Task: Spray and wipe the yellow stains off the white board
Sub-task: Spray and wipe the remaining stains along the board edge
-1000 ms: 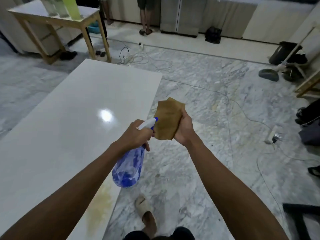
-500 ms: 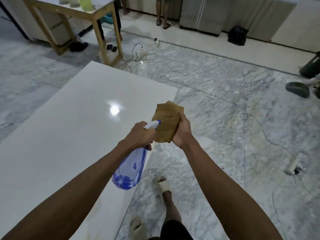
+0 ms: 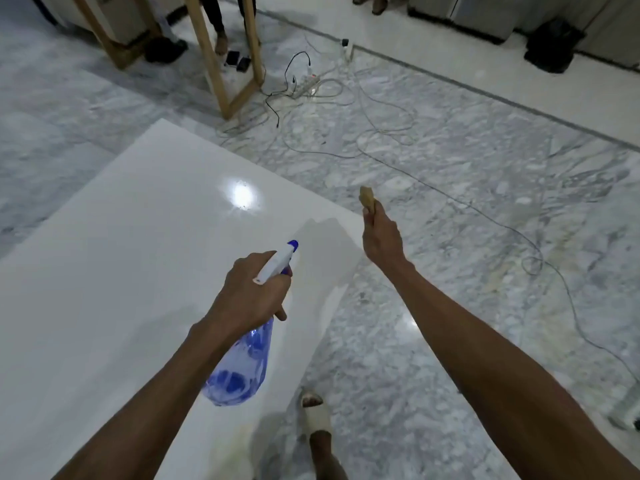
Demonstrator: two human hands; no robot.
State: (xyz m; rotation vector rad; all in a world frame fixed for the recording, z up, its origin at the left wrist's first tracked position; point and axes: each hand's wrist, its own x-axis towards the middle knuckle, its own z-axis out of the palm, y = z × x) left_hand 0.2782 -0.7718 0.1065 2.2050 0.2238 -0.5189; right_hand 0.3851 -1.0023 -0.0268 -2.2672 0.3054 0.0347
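Observation:
A large glossy white board lies flat on the floor, filling the left half of the view. My left hand grips the white trigger head of a clear spray bottle with blue liquid, nozzle pointing forward over the board's right side. My right hand holds a brown cloth bunched up, raised just past the board's right edge. A faint yellow stain shows on the board near the bottom edge of the view.
Marble floor lies to the right, crossed by cables and a power strip. A wooden table's legs stand beyond the board. My sandalled foot is beside the board's right edge. People's feet and a black bag are at the far wall.
My hands have separated: the right hand with the cloth moved off to the right, away from the nozzle. The view tilted down and moved forward along the board.

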